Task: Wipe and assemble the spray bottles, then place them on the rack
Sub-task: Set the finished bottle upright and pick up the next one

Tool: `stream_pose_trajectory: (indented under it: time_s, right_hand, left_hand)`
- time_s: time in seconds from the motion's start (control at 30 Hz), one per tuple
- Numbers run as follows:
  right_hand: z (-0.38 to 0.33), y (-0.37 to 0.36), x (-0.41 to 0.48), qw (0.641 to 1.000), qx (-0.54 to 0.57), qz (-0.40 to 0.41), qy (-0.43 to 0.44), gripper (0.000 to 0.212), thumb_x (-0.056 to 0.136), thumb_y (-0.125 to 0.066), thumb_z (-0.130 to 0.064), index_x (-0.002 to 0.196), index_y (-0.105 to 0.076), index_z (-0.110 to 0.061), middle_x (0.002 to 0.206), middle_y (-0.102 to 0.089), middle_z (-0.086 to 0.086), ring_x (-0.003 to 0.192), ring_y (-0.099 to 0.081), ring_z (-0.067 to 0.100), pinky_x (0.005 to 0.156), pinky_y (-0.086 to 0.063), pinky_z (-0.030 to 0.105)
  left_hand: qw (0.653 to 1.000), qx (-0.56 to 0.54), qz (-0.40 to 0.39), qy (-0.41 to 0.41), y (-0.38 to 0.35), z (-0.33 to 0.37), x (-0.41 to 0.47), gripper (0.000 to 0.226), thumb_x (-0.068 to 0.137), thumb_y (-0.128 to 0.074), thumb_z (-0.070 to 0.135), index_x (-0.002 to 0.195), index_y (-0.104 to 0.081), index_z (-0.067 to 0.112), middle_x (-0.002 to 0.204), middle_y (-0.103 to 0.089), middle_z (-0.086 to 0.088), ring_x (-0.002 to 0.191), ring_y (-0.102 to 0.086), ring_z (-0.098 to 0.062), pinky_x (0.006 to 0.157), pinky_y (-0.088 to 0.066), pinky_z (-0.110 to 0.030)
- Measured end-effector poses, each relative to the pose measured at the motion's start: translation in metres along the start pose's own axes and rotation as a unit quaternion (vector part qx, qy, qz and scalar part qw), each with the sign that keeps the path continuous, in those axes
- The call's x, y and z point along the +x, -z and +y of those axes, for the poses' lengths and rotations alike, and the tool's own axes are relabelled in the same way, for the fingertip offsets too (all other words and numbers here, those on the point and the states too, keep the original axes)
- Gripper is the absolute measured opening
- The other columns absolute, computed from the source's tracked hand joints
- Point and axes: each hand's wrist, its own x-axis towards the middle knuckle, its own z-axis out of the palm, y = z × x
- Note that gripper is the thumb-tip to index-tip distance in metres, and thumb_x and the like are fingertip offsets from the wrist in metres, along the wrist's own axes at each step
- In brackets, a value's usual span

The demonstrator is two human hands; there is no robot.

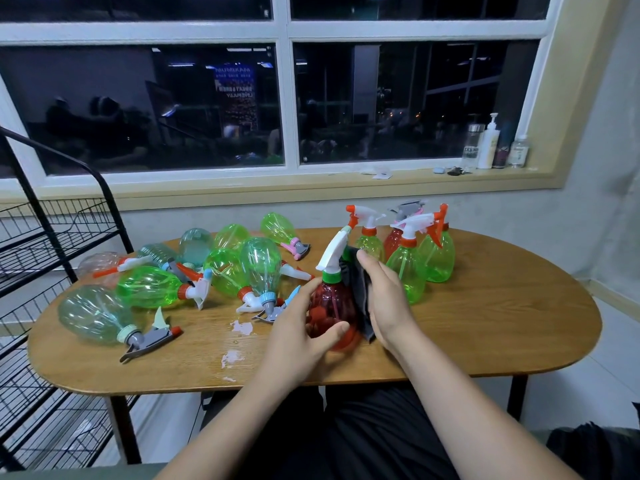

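Observation:
A red spray bottle (330, 303) with a green collar and a white trigger head stands at the table's middle front. My left hand (298, 336) grips its lower body, thumb across the front. My right hand (386, 299) presses a dark cloth (360, 289) against the bottle's right side, fingers curled round the cloth. Several green, clear and pale bottles (152, 287) lie on their sides to the left. Several upright green and red bottles (408, 268) stand behind my right hand. The black wire rack (52, 237) stands left of the table.
The oval wooden table (485, 323) has worn pale patches (239, 329) near its front. On the window sill at the right stand a pump bottle (489, 143) and small containers. My dark-clothed legs sit under the table's front edge.

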Motion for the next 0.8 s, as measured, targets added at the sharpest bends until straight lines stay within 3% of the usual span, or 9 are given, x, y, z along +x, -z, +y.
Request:
stream_pose_trajectory:
  time_s: [0.17, 0.4, 0.57, 0.8]
  right_hand:
    - [0.002, -0.005, -0.011, 0.997, 0.071, -0.002, -0.037, 0.034, 0.112, -0.049, -0.020, 0.136, -0.066, -0.005, 0.131, -0.075, 0.011, 0.127, -0.068, 0.021, 0.114, -0.051, 0.042]
    - [0.000, -0.008, -0.013, 0.996, 0.061, -0.007, -0.059, 0.038, 0.110, -0.054, -0.029, 0.138, -0.067, -0.007, 0.135, -0.072, 0.013, 0.132, -0.065, 0.024, 0.119, -0.045, 0.050]
    - [-0.002, -0.003, -0.015, 0.995, 0.044, -0.016, -0.083, 0.040, 0.109, -0.054, -0.036, 0.136, -0.070, -0.011, 0.133, -0.073, 0.013, 0.128, -0.068, 0.027, 0.115, -0.050, 0.052]
    - [-0.006, 0.000, -0.020, 0.998, 0.024, -0.021, -0.060, 0.065, 0.092, -0.070, -0.058, 0.143, -0.066, -0.018, 0.143, -0.068, 0.006, 0.140, -0.059, 0.022, 0.119, -0.044, 0.049]
  left_hand:
    - [1.000, 0.004, -0.004, 0.005, 0.001, -0.001, 0.000, 0.085, 0.082, -0.080, 0.062, 0.155, -0.037, 0.050, 0.145, -0.059, 0.024, 0.131, -0.060, -0.001, 0.110, -0.053, -0.040]
    - [1.000, 0.010, -0.004, 0.000, 0.001, 0.003, -0.001, 0.082, 0.086, -0.085, 0.046, 0.155, -0.041, 0.046, 0.138, -0.063, 0.026, 0.122, -0.063, 0.005, 0.107, -0.053, -0.031]
    - [1.000, 0.009, -0.005, 0.000, 0.001, 0.002, 0.000, 0.081, 0.085, -0.083, 0.051, 0.154, -0.039, 0.048, 0.138, -0.064, 0.026, 0.122, -0.064, 0.004, 0.107, -0.054, -0.033]
    - [1.000, 0.002, -0.007, -0.007, 0.001, 0.004, -0.001, 0.079, 0.087, -0.085, 0.044, 0.152, -0.041, 0.049, 0.135, -0.065, 0.027, 0.117, -0.065, 0.007, 0.104, -0.054, -0.026]
